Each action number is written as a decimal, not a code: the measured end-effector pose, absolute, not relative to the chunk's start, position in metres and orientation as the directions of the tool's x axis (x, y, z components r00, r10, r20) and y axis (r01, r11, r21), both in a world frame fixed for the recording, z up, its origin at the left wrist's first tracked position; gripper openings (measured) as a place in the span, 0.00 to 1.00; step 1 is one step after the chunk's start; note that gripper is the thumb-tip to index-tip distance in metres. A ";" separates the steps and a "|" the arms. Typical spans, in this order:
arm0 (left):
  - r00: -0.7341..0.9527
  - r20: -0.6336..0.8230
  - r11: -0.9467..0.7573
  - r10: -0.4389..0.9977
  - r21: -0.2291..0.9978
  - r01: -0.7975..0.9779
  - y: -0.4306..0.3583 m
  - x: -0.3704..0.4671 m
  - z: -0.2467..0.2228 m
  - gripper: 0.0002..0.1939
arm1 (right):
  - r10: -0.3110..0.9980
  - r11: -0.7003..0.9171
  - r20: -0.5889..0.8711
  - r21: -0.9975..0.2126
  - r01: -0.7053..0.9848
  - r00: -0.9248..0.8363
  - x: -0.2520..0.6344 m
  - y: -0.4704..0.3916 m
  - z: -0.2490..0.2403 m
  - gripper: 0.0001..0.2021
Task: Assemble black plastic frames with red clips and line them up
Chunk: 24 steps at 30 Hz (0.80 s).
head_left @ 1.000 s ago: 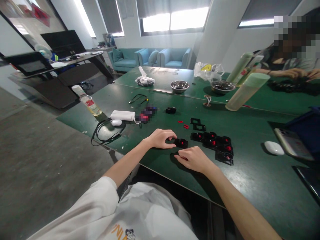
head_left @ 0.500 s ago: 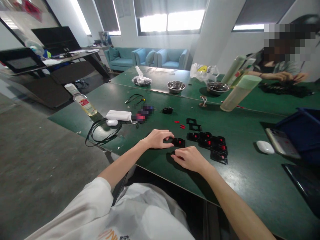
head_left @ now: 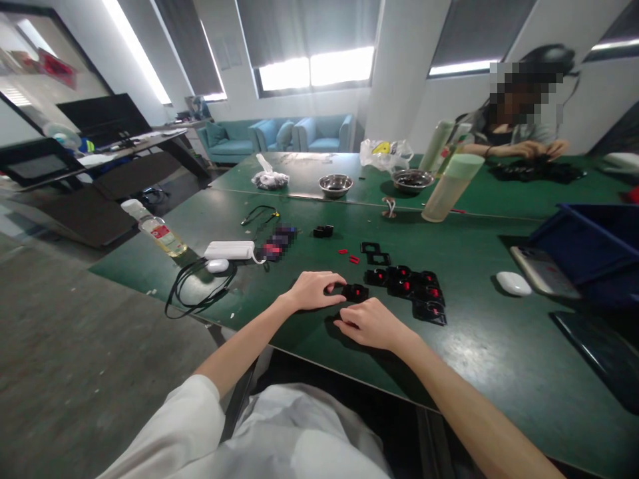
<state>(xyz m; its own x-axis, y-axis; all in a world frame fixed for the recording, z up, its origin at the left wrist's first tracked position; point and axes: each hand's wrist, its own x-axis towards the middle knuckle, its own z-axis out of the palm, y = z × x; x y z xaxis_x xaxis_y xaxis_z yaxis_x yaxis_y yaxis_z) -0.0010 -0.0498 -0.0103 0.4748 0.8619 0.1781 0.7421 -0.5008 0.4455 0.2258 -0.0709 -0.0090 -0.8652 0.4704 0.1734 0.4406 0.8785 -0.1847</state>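
My left hand [head_left: 317,291] pinches the left edge of a small black plastic part [head_left: 357,293] with a red piece in its middle; the part lies on the green table. Close below it, my right hand [head_left: 372,324] rests with its fingers curled in, and whatever may be between them is hidden. To the right is a group of similar black parts with red pieces [head_left: 400,287], set close together. Behind them lie two flat black frames [head_left: 378,259]. Two small red pieces [head_left: 354,259] are left of the frames.
A black part [head_left: 323,231], a white power strip [head_left: 229,251] and a bottle [head_left: 162,229] stand left. Metal bowls [head_left: 336,185] and a green-capped bottle [head_left: 452,189] are farther back. A blue bin [head_left: 599,246], phone [head_left: 544,271] and white case [head_left: 514,284] lie right. Another person works across the table.
The view has shifted, so the scene sits a little lower and farther left. My left hand stays at the black part, and my right hand stays curled below it.
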 end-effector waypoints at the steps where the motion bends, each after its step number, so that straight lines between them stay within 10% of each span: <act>1: 0.475 0.172 -0.499 0.863 0.443 0.745 -0.050 -0.001 -0.010 0.17 | 0.468 0.880 0.171 -0.183 0.438 -0.867 0.225 -0.071 -0.009 0.18; 24: 0.593 0.030 -0.559 0.805 0.375 0.739 -0.037 0.030 0.005 0.18 | 0.419 0.907 0.269 -0.093 0.410 -0.867 0.221 -0.078 -0.011 0.14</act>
